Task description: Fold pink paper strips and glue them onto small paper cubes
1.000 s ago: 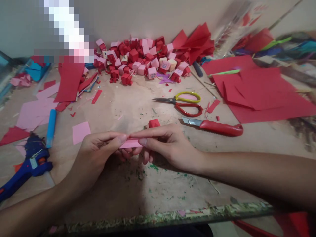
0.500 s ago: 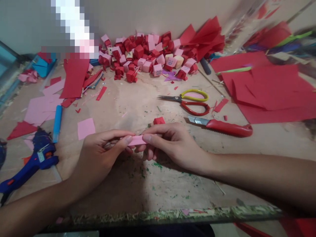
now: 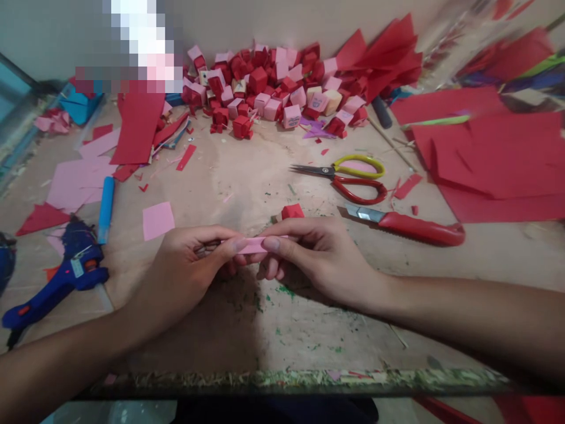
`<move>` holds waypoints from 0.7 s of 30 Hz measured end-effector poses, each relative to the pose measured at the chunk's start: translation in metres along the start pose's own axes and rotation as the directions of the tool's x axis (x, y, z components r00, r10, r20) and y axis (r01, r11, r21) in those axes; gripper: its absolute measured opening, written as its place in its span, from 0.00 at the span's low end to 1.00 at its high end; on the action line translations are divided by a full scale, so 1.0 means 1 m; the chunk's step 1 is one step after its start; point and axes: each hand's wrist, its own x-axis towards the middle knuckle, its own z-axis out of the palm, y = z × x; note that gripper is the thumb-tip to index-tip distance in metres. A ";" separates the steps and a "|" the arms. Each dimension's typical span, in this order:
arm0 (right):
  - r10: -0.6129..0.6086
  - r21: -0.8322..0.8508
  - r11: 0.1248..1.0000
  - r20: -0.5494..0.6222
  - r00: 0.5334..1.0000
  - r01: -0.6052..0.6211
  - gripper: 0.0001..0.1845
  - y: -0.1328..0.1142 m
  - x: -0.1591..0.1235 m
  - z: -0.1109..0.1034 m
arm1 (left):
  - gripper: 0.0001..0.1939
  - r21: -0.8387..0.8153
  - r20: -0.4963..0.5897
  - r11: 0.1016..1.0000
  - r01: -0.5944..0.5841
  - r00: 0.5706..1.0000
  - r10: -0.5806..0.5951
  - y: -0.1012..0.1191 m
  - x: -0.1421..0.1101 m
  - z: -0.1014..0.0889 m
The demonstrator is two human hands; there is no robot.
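A narrow folded strip of pink paper (image 3: 253, 245) is stretched between my two hands, just above the wooden table (image 3: 282, 347). My left hand (image 3: 198, 256) pinches its left end, thumb on top and fingers beneath. At the other end my right hand (image 3: 313, 247) grips it the same way; its curled fingers show below the strip. Right behind my right hand lies a small red paper piece (image 3: 292, 211), partly hidden by the fingers. A flat pink paper square (image 3: 158, 221) rests beyond my left hand.
Scissors (image 3: 344, 174) and a red utility knife (image 3: 406, 227) lie to the right, blade out. A blue glue gun (image 3: 66, 282) and a blue marker (image 3: 106, 209) are at left. Paper cubes (image 3: 265, 88) pile up along the back; red sheets (image 3: 498, 159) spread at right.
The pink strip looks narrower now, its upper part tilted or folded down between my thumbs. The whole view has shifted slightly, so the things on the table appear further right.
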 end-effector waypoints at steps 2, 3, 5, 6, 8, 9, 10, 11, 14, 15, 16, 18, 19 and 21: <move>0.005 0.010 1.000 -0.007 1.000 -0.005 0.12 0.001 -0.001 0.000 | 0.10 0.016 -0.013 1.000 0.001 1.000 -0.001 0.000 -0.001 0.000; 0.005 0.014 1.000 -0.008 1.000 -0.005 0.12 0.001 -0.002 0.000 | 0.10 0.020 -0.018 1.000 0.001 1.000 -0.001 0.001 -0.002 0.000; 0.005 0.018 1.000 -0.004 1.000 -0.005 0.11 0.001 -0.002 0.001 | 0.10 0.024 -0.028 1.000 -0.006 1.000 0.007 0.002 -0.003 -0.001; 0.005 0.014 1.000 -0.003 1.000 -0.005 0.11 0.001 -0.002 0.001 | 0.10 0.025 -0.033 1.000 -0.009 0.999 0.010 0.003 -0.003 0.000; 0.005 0.001 1.000 0.002 1.000 -0.006 0.10 0.000 -0.001 0.001 | 0.10 0.030 -0.042 1.000 -0.008 0.999 0.009 0.004 -0.004 0.000; 0.004 -0.003 1.000 0.005 1.000 -0.004 0.10 -0.001 0.000 0.001 | 0.10 0.034 -0.045 0.999 -0.006 0.999 0.008 0.004 -0.004 0.000; 0.005 -0.008 1.000 0.006 1.000 -0.005 0.10 -0.002 0.001 0.002 | 0.10 0.039 -0.048 0.999 -0.007 0.999 0.009 0.004 -0.004 0.000; 0.010 -0.013 1.000 0.004 1.000 -0.010 0.10 -0.003 0.001 0.002 | 0.10 0.043 -0.051 0.999 -0.012 0.999 0.014 0.003 -0.003 0.001; 0.041 -0.012 0.999 -0.009 0.999 -0.041 0.12 -0.005 0.002 0.003 | 0.11 0.045 -0.055 0.998 -0.044 0.997 0.047 0.000 -0.003 0.001; 0.047 -0.001 0.999 -0.008 0.999 -0.047 0.12 -0.006 0.002 0.003 | 0.11 0.044 -0.053 0.998 -0.055 0.997 0.057 -0.001 -0.002 0.001; 0.046 0.014 0.999 -0.004 0.999 -0.046 0.13 -0.006 0.002 0.003 | 0.10 0.043 -0.048 0.997 -0.067 0.996 0.069 -0.002 -0.002 0.001; 0.035 0.046 0.998 0.005 0.999 -0.035 0.13 -0.006 0.002 0.003 | 0.09 0.055 -0.053 0.994 -0.092 0.994 0.095 -0.003 -0.002 0.002; 0.033 0.054 0.998 0.009 0.999 -0.033 0.13 -0.006 0.002 0.002 | 0.08 0.072 -0.064 0.991 -0.110 0.991 0.114 -0.004 -0.003 0.002; 0.029 0.071 0.997 0.010 1.000 -0.030 0.13 -0.005 0.002 0.001 | 0.09 0.137 -0.101 0.979 -0.152 0.981 0.166 -0.005 -0.004 0.002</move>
